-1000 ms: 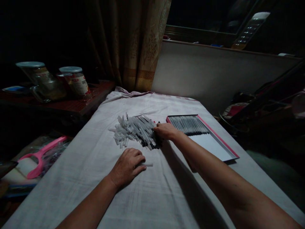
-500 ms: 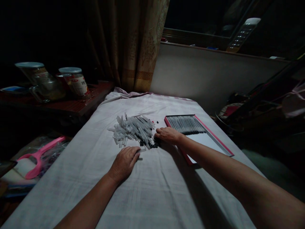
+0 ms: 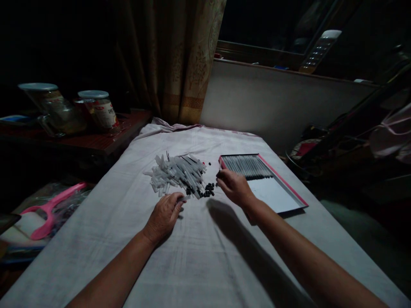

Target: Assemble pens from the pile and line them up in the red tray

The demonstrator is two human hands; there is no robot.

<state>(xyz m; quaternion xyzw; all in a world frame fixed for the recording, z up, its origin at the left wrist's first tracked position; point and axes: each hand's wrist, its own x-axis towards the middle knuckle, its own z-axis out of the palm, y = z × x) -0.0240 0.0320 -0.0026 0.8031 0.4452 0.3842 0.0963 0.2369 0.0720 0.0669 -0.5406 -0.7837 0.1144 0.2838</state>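
Note:
My left hand [image 3: 165, 214] is closed on a translucent pen barrel [image 3: 186, 198], whose end sticks out to the right past the fingertips. My right hand [image 3: 236, 186] is raised beside the box's left edge, thumb and fingers pinched on a small black pen cap [image 3: 218, 173]. A heap of frosted pen barrels [image 3: 180, 171] lies just beyond my left hand. Loose black pen caps [image 3: 209, 189] are scattered at the heap's right side. The shallow red-edged box [image 3: 290, 185] holds a row of pens [image 3: 247, 166] with dark ends toward me; my right forearm hides its near left corner.
A pale cloth [image 3: 192, 261] covers the surface. On the left, a dark red table [image 3: 112, 143] carries a glass jug and lidded jars [image 3: 104, 112]. A pink handle-like object [image 3: 48, 218] lies low at left. A curtain [image 3: 180, 64] and windowsill are behind.
My right hand has lifted from among the black caps and moved slightly right, fingers pinched. My left hand has risen a little with the barrel. The whole view has shifted slightly.

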